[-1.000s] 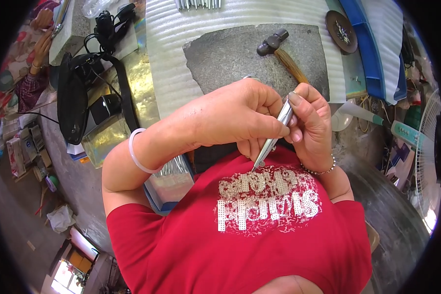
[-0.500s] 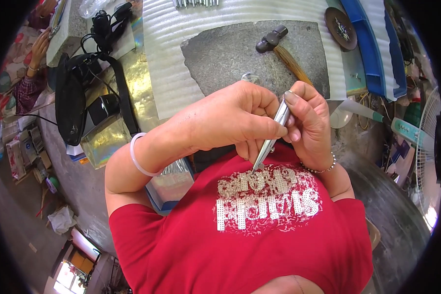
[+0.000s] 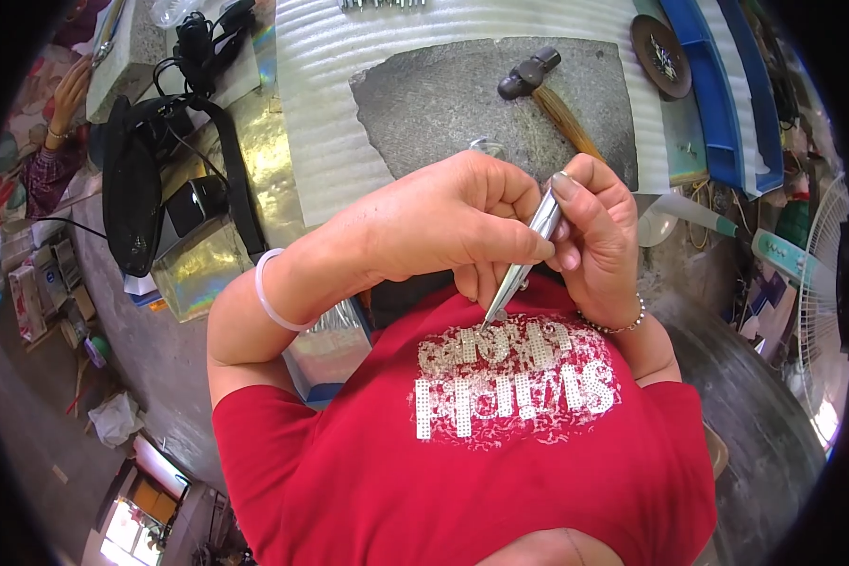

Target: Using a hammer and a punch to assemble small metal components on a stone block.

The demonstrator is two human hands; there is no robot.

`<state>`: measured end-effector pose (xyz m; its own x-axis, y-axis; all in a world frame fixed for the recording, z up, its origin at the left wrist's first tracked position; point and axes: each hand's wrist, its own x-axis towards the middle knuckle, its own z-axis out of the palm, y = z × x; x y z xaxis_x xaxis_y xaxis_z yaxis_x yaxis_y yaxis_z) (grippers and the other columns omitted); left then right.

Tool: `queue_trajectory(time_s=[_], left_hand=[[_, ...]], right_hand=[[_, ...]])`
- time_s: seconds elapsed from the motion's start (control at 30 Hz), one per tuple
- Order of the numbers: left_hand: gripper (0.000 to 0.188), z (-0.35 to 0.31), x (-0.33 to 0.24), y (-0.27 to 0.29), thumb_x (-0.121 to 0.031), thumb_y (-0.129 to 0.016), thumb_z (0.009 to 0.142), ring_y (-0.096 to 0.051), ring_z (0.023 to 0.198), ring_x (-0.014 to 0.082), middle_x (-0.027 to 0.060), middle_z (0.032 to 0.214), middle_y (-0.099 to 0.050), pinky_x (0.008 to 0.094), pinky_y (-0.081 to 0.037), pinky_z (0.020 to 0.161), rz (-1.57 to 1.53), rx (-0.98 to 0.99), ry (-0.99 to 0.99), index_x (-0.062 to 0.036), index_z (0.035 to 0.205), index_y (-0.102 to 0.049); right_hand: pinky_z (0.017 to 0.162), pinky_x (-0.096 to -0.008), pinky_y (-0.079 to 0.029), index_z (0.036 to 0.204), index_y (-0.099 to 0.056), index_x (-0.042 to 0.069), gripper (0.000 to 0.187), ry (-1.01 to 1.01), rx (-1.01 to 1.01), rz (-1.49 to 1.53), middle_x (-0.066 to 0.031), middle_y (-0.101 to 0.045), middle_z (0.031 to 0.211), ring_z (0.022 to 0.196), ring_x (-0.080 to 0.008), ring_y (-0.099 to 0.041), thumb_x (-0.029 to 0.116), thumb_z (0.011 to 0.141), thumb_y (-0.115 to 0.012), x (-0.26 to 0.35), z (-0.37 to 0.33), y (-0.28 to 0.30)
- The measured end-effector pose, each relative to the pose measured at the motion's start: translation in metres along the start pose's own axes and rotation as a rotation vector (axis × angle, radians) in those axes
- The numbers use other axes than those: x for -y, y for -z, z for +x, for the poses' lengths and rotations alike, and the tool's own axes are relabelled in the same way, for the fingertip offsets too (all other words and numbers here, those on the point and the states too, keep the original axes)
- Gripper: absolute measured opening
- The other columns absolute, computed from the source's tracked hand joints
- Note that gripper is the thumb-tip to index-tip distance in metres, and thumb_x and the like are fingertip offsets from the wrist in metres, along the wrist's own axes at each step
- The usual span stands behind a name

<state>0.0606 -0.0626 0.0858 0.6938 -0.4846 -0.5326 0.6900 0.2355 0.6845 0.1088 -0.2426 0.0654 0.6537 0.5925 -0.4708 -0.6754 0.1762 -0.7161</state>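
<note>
Work on a slim silver piece [image 3: 513, 283] looks partway along, as far as I can judge from this end: it is up in my two hands, not laid down, while the hammer [image 3: 563, 118] lies untouched on the grey stone slab [image 3: 424, 108]. More silvery rods [image 3: 384, 4] lie toward the far edge of the white foam sheet [image 3: 313, 141], but I can't tell whether they are finished or waiting. My left hand [image 3: 481, 212] pinches the piece around its middle, thumb on top; my right hand [image 3: 599, 222] pinches its upper end. It slants before the red shirt [image 3: 349, 472], on the near side of the slab. Its surface is shiny, tapering to a narrow lower tip, with a small part beside it too blurred to name.
</note>
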Motion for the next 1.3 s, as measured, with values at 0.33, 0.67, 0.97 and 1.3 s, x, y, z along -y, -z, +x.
queue_trajectory(time_s=[0.33,0.67,0.97,1.3], left_hand=[[0.016,0.008,-0.013,0.004,-0.013,-0.063,0.083,-0.056,0.048,0.0069,0.0014,0.061,-0.058,0.0176,-0.041,0.042,0.157,0.093,-0.060,0.0018,0.087,-0.058],[0.015,0.012,-0.010,0.006,-0.013,-0.062,0.083,-0.056,0.049,0.0061,0.0009,0.062,-0.058,0.0170,-0.041,0.042,0.144,0.094,-0.057,0.0015,0.087,-0.059],[0.017,0.013,-0.006,0.007,-0.012,-0.062,0.082,-0.057,0.050,0.0068,0.0020,0.067,-0.060,0.0168,-0.042,0.043,0.101,0.089,-0.037,0.0020,0.091,-0.059],[0.020,0.016,-0.001,-0.001,-0.017,-0.062,0.086,-0.060,0.052,0.0089,0.0036,0.068,-0.061,0.0185,-0.046,0.044,0.120,0.058,-0.052,0.0018,0.093,-0.060]], right_hand=[[0.037,-0.0181,-0.033,0.080,-0.049,0.005,0.013,0.194,-0.042,-0.102,-0.0003,-0.052,0.059,0.040,-0.0036,-0.041,0.010,0.090,-0.057,0.005,-0.004,-0.001],[0.037,-0.0181,-0.033,0.080,-0.050,0.006,0.013,0.174,-0.058,-0.096,0.0005,-0.052,0.059,0.040,-0.0035,-0.041,0.010,0.090,-0.057,0.005,-0.001,0.000],[0.037,-0.0178,-0.032,0.079,-0.050,0.006,0.014,0.144,-0.058,-0.075,-0.0003,-0.052,0.060,0.040,-0.0034,-0.040,0.011,0.090,-0.058,0.004,0.001,0.002],[0.035,-0.0137,-0.026,0.083,-0.051,0.005,0.012,0.149,-0.065,-0.108,0.0015,-0.049,0.059,0.039,0.0000,-0.036,0.013,0.091,-0.054,0.002,-0.003,0.008]])
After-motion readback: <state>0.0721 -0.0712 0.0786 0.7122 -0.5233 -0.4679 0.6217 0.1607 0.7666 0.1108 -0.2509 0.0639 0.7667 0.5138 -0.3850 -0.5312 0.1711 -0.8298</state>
